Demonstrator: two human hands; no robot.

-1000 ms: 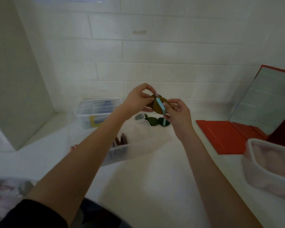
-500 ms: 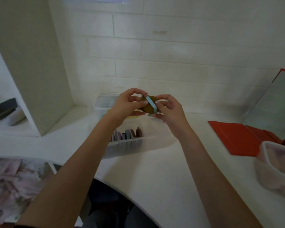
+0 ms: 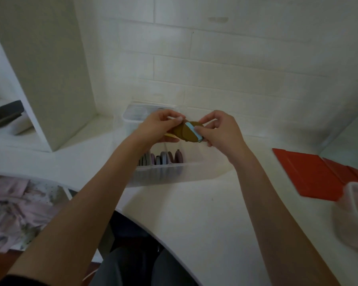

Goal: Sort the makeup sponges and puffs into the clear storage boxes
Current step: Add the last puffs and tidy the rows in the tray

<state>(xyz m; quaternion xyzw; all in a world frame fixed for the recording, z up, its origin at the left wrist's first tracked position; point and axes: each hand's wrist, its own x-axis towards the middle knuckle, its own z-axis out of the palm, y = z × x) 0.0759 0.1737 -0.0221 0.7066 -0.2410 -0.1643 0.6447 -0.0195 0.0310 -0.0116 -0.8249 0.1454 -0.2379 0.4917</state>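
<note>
Both hands raised above the desk [image 3: 194,213], close together, working one item between them. Left hand [image 3: 159,126] pinches the left edge of a brown puff [image 3: 186,133]; right hand [image 3: 221,129] pinches its right side, thumb against the pale blue band [image 3: 193,131] that crosses the puff's face. Puff held in the air, clear of any box, directly over the far part of the near clear box [image 3: 174,176].

Near clear box sits on the desk under the hands. Inside, at its left end, a row of puffs stands on edge [image 3: 163,159], mauve, grey and dark plum tones. The left forearm crosses over the box's left end and hides part of it.

Second clear box [image 3: 132,114] behind, against the white brick wall [image 3: 236,58]; mostly hidden by the left hand, contents not readable.

Right of the hands: a red folder [image 3: 310,174] lies flat on the desk, a mirror-like panel rising from it at the frame edge. Nearer, far right, a translucent tub [image 3: 343,219] with pinkish contents, blurred.

Left: a white upright shelf panel [image 3: 46,69], a dark flat object [image 3: 4,114] in the bay beyond it. Lower left, below desk level, crumpled pink-grey fabric [image 3: 15,211].
</note>
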